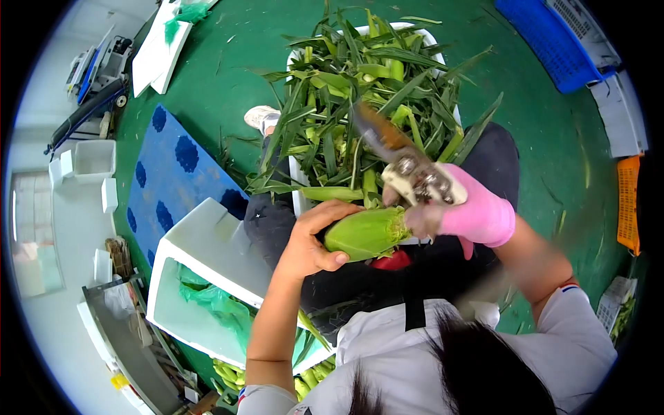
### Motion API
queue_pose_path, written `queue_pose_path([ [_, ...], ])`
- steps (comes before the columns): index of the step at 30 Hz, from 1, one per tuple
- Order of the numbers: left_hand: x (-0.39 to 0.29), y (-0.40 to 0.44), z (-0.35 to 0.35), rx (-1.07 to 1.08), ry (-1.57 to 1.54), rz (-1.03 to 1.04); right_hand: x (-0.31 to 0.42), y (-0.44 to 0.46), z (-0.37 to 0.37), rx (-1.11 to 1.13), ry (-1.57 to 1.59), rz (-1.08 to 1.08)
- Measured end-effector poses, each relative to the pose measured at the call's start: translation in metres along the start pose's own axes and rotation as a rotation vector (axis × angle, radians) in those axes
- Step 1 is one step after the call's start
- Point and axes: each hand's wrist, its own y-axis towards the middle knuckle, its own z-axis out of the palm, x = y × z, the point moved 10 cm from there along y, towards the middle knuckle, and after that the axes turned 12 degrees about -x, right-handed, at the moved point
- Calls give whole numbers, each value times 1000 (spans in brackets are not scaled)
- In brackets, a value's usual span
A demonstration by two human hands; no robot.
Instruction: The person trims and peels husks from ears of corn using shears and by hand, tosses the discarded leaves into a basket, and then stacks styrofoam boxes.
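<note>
My left hand [308, 242], bare, is wrapped around an ear of corn [366, 234] still in its green husk, its cut-looking end pointing right. A pink glove covers my right hand [477, 207], which touches or nearly touches that end. It is closed on a knife [387, 135], blurred by motion, with a brownish blade pointing up and left and a pale, shiny-spotted part near the fingers. Just beyond both hands, a white tub [294, 162] is heaped with green husks and leaves [373, 90].
On the left, a white foam box [162, 277] holds green plastic [214, 304]. More corn [311, 377] lies below it. A blue mat [166, 169] covers the green floor [532, 90]. Blue [553, 48] and orange [628, 204] crates stand at right. A shoe [261, 116] is beside the tub.
</note>
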Motion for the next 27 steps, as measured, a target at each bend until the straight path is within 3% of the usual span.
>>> queue_pose_path([
  [3,-9,3,3,50,58,13,-8,-3,0,75,-254,-35],
  [6,-17,4,4,45,138,-2,-18,-5,-6,19,-345,125],
  [7,-21,5,4,46,169,-7,-34,-5,-5,68,-222,250],
  [11,-20,2,3,5,136,10,-22,-2,-3,-23,-208,-25],
  [14,-8,-8,7,-53,-55,-16,-33,-9,8,-48,130,94],
  [16,3,-18,11,-167,-181,-1,-32,-14,13,-118,333,90],
  [18,3,-17,3,-507,-350,-11,-38,-17,8,-180,455,109],
  [20,-26,-29,-27,-734,314,165,-32,-23,0,-246,299,105],
  [21,-29,-44,-33,-858,345,18,-29,-26,0,-271,224,91],
  [22,-48,-45,-28,-811,278,31,-29,-28,2,-293,154,82],
  [24,-86,-28,4,-532,340,117,-27,-23,8,-371,99,-195],
  [27,-81,-19,18,-637,476,-112,-18,-25,12,-508,-144,-494],
])
